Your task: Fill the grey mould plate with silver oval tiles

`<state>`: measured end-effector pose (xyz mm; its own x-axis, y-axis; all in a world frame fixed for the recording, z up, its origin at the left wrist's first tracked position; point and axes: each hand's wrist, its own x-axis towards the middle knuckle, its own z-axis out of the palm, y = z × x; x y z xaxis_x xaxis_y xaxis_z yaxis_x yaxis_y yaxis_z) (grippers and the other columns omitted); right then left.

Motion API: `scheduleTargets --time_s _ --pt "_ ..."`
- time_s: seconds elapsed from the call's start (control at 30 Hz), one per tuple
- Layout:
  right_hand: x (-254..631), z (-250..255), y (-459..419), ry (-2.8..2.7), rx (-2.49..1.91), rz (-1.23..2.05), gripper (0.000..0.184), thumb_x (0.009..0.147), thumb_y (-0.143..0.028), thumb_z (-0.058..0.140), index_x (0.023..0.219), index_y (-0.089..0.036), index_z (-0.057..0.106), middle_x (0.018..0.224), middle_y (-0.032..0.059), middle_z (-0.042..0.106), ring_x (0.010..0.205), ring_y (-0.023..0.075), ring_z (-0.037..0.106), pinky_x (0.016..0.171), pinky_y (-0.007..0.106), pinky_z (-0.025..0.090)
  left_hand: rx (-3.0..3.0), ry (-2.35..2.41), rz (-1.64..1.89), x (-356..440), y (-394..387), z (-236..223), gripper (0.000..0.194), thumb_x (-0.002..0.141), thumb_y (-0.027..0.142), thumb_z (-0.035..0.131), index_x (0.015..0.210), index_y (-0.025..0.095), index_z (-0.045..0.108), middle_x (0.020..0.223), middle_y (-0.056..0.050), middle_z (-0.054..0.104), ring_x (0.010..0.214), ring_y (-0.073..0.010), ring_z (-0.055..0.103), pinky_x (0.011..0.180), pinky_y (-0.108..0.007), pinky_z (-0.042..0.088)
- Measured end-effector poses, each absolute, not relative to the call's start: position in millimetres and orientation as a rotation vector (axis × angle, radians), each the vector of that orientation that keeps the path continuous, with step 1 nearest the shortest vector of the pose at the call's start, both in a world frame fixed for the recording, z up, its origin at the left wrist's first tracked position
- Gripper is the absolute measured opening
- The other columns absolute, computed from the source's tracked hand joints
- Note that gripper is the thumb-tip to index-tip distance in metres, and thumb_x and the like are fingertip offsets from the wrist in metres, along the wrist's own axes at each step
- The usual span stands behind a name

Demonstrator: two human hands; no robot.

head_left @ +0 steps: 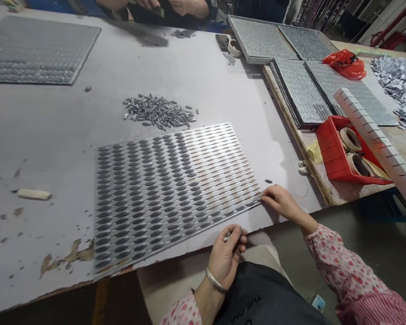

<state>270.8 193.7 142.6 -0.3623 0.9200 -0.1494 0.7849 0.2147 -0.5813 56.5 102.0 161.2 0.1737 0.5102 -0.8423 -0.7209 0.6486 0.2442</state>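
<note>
A panel with rows of slots lies on the table in front of me. Dark grey oval pieces fill its left part and run along the near edge; bare slots show on the right. At the panel's near right corner, my right hand pinches with thumb and fingers at a small grey oval piece. My left hand, below the near edge, is curled around several small grey pieces, partly hidden by the fingers. Beyond the panel lies a heap of loose oval pieces.
Another panel lies far left. A glue-stick-like pale stick is at left. To the right stand stacked panels, a red bin with tape rolls, and a marked white strip. Another person's hands show at the far edge.
</note>
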Motion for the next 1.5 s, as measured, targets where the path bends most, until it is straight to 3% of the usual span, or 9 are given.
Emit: scheduleTargets --time_s 0.13,0.3,0.53,0.67,0.8,0.9,1.07,1.33,1.5 --pt "259 145 184 -2.2 -1.567 0.763 0.013 0.086 -0.027 0.054 0.078 -0.019 0.058 0.075 0.0045 0.058 0.074 0.0194 0.049 0.069 0.034 0.04 -0.248 1.082 0.939 57 103 160 0.031 0.059 0.023 0.079 0.084 0.01 0.064 0.077 -0.006 0.067 0.065 -0.0102 0.061 0.056 -0.017 0.05" --pt "224 154 163 -2.245 -1.204 1.117 0.015 0.088 -0.033 0.054 0.092 -0.02 0.061 0.083 0.0051 0.058 0.081 0.0187 0.05 0.075 0.034 0.041 -0.15 1.094 0.98 56 99 160 0.036 0.064 0.024 0.076 0.095 0.015 0.06 0.081 -0.005 0.068 0.07 -0.0121 0.063 0.057 -0.02 0.05" --pt "198 158 173 -2.181 -1.085 1.27 0.017 0.09 -0.031 0.052 0.081 -0.019 0.059 0.077 0.0028 0.058 0.075 0.016 0.05 0.07 0.03 0.039 -0.133 1.032 1.056 51 97 160 0.026 0.075 0.024 0.065 0.098 0.013 0.061 0.091 -0.008 0.067 0.082 -0.0159 0.063 0.07 -0.025 0.051" --pt "195 144 185 -2.092 -1.25 1.138 0.015 0.089 -0.03 0.053 0.081 -0.019 0.058 0.079 0.0022 0.06 0.077 0.0161 0.051 0.072 0.03 0.038 -0.196 0.983 1.022 47 97 160 0.027 0.077 0.025 0.064 0.099 0.011 0.06 0.083 -0.007 0.065 0.071 -0.0121 0.061 0.061 -0.021 0.048" --pt "185 135 188 -2.253 -1.388 0.915 0.012 0.087 -0.026 0.057 0.077 -0.019 0.058 0.078 0.0009 0.061 0.078 0.0167 0.049 0.072 0.031 0.032 -0.231 0.998 0.929 47 95 159 0.026 0.078 0.036 0.062 0.089 0.014 0.057 0.064 0.002 0.055 0.045 -0.0032 0.043 0.04 -0.015 0.029" --pt "180 135 186 -2.348 -1.476 0.723 0.013 0.085 -0.025 0.06 0.074 -0.019 0.057 0.079 0.0008 0.06 0.08 0.0181 0.047 0.072 0.032 0.029 -0.268 0.959 0.928 47 93 158 0.028 0.079 0.04 0.059 0.089 0.014 0.057 0.066 0.001 0.054 0.047 -0.0047 0.045 0.043 -0.017 0.031" --pt "183 135 184 -2.373 -1.522 0.612 0.017 0.083 -0.029 0.062 0.073 -0.018 0.054 0.077 0.0029 0.058 0.08 0.0201 0.046 0.074 0.034 0.03 -0.211 0.912 0.986 43 94 159 0.03 0.079 0.027 0.059 0.105 0.012 0.056 0.077 -0.004 0.059 0.057 -0.0075 0.05 0.051 -0.019 0.036" --pt "189 167 185 -2.382 -0.925 1.229 0.02 0.092 -0.032 0.046 0.095 -0.02 0.061 0.087 0.0061 0.057 0.083 0.018 0.049 0.076 0.033 0.04 -0.043 0.891 0.926 44 97 160 0.02 0.081 0.029 0.059 0.092 0.012 0.061 0.075 -0.003 0.058 0.053 -0.0051 0.045 0.048 -0.018 0.03" --pt "198 174 187 -2.391 -0.791 1.309 0.018 0.092 -0.031 0.049 0.087 -0.018 0.06 0.084 0.0052 0.057 0.082 0.0164 0.051 0.076 0.031 0.042 -0.011 0.889 0.872 48 95 161 0.024 0.08 0.028 0.059 0.098 0.011 0.06 0.076 -0.004 0.059 0.052 -0.0047 0.043 0.045 -0.018 0.029"
